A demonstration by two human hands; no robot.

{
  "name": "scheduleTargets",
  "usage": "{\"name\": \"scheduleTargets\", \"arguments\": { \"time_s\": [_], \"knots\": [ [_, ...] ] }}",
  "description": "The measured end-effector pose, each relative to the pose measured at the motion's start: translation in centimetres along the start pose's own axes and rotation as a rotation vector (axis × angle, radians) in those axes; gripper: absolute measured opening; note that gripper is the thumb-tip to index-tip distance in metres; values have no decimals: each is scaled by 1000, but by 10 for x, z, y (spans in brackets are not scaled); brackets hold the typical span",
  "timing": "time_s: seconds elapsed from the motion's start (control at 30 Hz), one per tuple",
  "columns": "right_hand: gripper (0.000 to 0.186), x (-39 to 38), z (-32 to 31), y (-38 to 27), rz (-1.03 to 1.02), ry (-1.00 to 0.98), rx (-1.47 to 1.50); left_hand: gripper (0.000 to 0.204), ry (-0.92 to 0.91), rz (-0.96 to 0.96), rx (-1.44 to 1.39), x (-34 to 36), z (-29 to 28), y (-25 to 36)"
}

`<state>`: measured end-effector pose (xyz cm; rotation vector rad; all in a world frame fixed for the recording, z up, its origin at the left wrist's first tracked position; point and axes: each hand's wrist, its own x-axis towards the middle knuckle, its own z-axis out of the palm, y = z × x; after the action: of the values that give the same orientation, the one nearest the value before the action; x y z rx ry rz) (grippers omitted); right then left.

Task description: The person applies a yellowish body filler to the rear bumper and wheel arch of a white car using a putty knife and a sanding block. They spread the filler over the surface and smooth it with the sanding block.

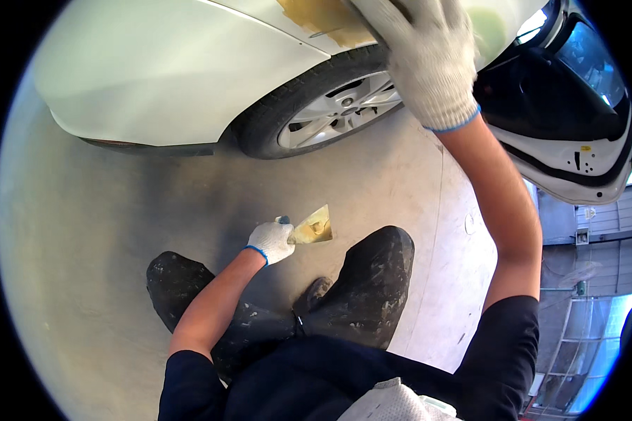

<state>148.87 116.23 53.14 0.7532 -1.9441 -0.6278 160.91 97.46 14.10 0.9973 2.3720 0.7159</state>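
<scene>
Low in front of my lap, my left hand (271, 242) wears a white knit glove and is closed around a putty knife (313, 229). Yellowish putty covers part of its wide blade. Up at the white car body (161, 67), my gloved right hand (432, 59) presses a thin grey spreader (369, 22) against a patch of yellow-brown filler (323, 19) above the wheel arch. Only the spreader's edge shows; my hand and the picture's top edge hide the rest.
Below the filler sits the car's wheel (340, 112) with silver spokes. An open white car door (576, 151) stands at the right. Under me is a pale concrete floor (98, 245); my knees (361, 288) are bent in dark, stained trousers.
</scene>
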Motion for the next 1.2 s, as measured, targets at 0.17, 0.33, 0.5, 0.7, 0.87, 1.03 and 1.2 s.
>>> {"name": "scheduleTargets", "arguments": {
  "time_s": [0.17,0.33,0.5,0.7,0.87,1.03,1.2],
  "knots": [
    [46,7,19,-23,-93,12,-52,25,-8,22,-38,3,-3,8],
    [45,-24,4,-27,-137,-108,-18,25,86,56,-61,-4,-12,11],
    [52,-63,-8,-6,-122,-259,-21,25,98,55,-81,-9,-18,14],
    [57,-6,-22,-10,-43,-155,42,25,90,44,-51,-12,-17,5],
    [60,-20,-5,-10,-73,-169,0,23,24,2,-37,-11,-22,13],
    [58,-80,-11,-9,53,-371,85,26,86,45,-84,-10,-16,7],
    [58,-95,-28,9,252,-198,122,29,99,44,-87,-6,3,8]
  ]
}}
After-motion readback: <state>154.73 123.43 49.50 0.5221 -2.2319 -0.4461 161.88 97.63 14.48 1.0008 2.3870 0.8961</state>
